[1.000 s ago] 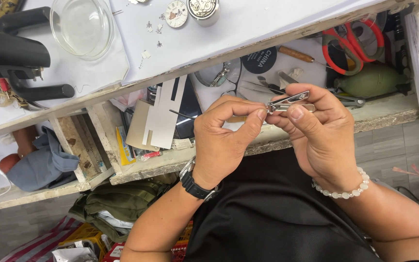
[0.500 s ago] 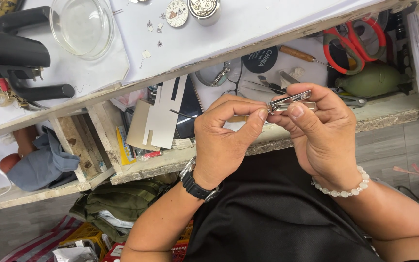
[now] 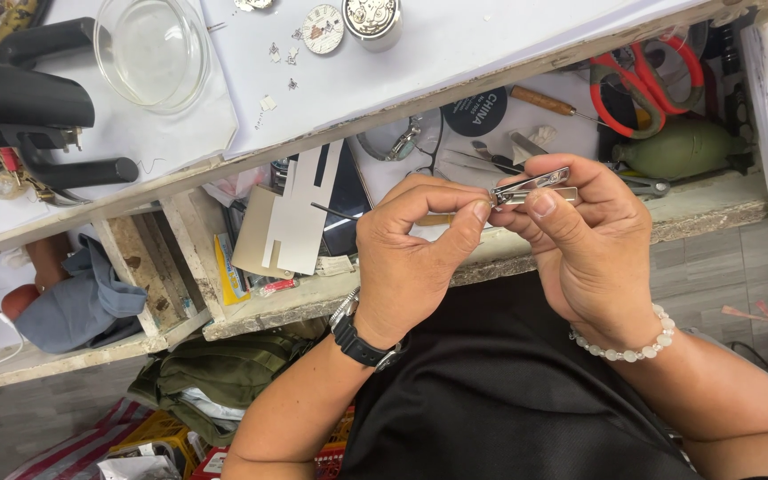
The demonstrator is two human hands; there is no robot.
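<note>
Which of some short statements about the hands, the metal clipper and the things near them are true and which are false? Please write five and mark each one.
1. The right hand holds a metal nail clipper. True.
2. The left hand rests flat on the white work surface. False: it is raised in front of the body, its thumb tip at the clipper's mouth.
3. A black wristwatch is on the left wrist. True.
4. The red-handled scissors lie inside the glass dish. False: they lie in the open drawer, far from the dish, at the right.
5. A pale bead bracelet is on the right wrist. True.
</note>
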